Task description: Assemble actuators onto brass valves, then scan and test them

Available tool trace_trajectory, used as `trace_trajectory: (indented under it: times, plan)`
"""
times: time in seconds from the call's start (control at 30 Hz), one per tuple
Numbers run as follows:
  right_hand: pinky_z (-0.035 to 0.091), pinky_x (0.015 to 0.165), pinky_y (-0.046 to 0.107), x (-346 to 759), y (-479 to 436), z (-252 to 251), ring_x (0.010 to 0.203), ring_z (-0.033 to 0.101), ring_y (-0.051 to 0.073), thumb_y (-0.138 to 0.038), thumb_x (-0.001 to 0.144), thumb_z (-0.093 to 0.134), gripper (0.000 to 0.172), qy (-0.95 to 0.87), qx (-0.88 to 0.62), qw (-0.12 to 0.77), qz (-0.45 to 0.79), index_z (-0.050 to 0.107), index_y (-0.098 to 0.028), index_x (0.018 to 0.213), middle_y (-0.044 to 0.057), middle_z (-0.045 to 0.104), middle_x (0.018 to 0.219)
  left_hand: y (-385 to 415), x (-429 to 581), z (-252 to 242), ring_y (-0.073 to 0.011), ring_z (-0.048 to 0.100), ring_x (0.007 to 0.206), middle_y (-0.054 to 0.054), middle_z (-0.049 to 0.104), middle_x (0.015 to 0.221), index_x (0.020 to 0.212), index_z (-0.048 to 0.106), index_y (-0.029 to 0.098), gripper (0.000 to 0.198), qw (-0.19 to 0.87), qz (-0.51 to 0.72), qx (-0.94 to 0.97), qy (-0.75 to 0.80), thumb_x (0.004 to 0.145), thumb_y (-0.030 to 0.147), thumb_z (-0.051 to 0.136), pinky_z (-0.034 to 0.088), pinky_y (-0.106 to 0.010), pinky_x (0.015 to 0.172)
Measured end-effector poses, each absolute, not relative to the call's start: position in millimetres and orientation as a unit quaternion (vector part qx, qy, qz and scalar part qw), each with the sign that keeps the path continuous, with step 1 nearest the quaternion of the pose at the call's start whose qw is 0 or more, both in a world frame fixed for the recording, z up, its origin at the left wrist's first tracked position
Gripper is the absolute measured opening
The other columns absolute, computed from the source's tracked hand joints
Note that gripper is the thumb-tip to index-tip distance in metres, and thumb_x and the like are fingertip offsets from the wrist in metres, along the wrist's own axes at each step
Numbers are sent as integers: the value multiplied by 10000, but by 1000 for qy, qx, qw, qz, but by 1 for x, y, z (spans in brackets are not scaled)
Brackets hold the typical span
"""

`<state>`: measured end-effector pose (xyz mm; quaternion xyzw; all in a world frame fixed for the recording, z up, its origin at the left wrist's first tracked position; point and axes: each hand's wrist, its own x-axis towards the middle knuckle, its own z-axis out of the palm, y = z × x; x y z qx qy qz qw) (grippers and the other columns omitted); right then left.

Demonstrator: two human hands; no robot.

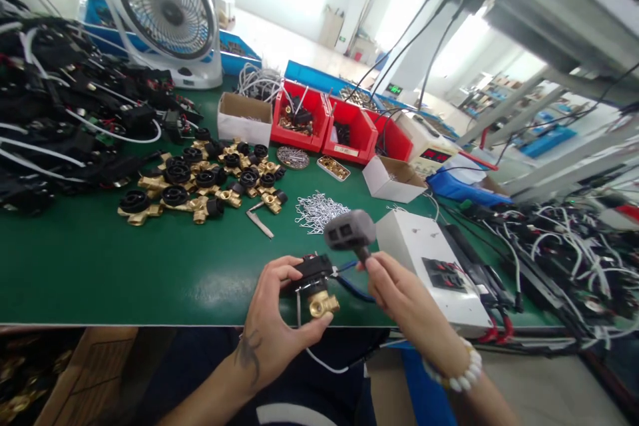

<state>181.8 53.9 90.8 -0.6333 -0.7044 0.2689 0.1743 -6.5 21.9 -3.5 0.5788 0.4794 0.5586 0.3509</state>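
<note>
Fingers of the left hand (272,326) wrap the probably dense, rigid brass-and-black valve (315,285) by its body; the right hand (399,296) is closed round the handle of a grey mallet (349,231).

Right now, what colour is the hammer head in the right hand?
The hammer head is grey; head view.

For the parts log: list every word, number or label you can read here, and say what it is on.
No text here can be read.
The green display at the back: lit digits, blurred.
The red display on the white device: lit digits, blurred.
The label on the red bin: too small.
The valve in the left hand, hammer in the right hand: no marking shows.
</note>
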Motion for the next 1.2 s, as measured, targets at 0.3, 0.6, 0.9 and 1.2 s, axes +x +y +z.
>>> trace_trajectory:
  times: [0.3, 0.6, 0.9, 1.2]
  plan:
    - [513, 886, 424, 186, 203, 103, 1024, 652, 239, -201, 917, 613, 229, -770, -637, -9, 24, 647, -162, 1139, 93, 688, 1131, 20, -4, -8, -217, 578, 1157, -64, 534, 1253, 1093, 458, 259, 464, 338, 545, 590, 491, 731, 250, 747, 567, -372, 895]
    - [466, 1006, 439, 177, 213, 109, 1174, 586, 263, -211, 935, 616, 360, -765, -639, 68, 38, 585, -128, 1284, 154, 599, 1284, 19, -3, -6, -210, 575, 1200, -64, 522, 1278, 1096, 475, 254, 447, 370, 550, 570, 486, 743, 243, 749, 568, -362, 932]
    - [540, 822, 346, 179, 52, 85, 944, 695, 201, -467, 935, 572, 689, -612, -466, 256, 587, 282, -215, 1507, 60, 721, 1016, 25, -10, 22, -252, 533, 1246, -111, 535, 1278, 1118, 464, 218, 487, 236, 542, 684, 428, 755, 239, 787, 484, -476, 1046]
    - [537, 935, 307, 172, 34, 64, 1039, 686, 167, -358, 859, 729, 593, -454, -360, 470, 666, 433, -288, 1367, 52, 700, 1196, 38, -7, 54, -148, 479, 1267, -74, 559, 1258, 1078, 546, 183, 182, 152, 463, 803, 344, 947, 296, 603, 374, -251, 1122]
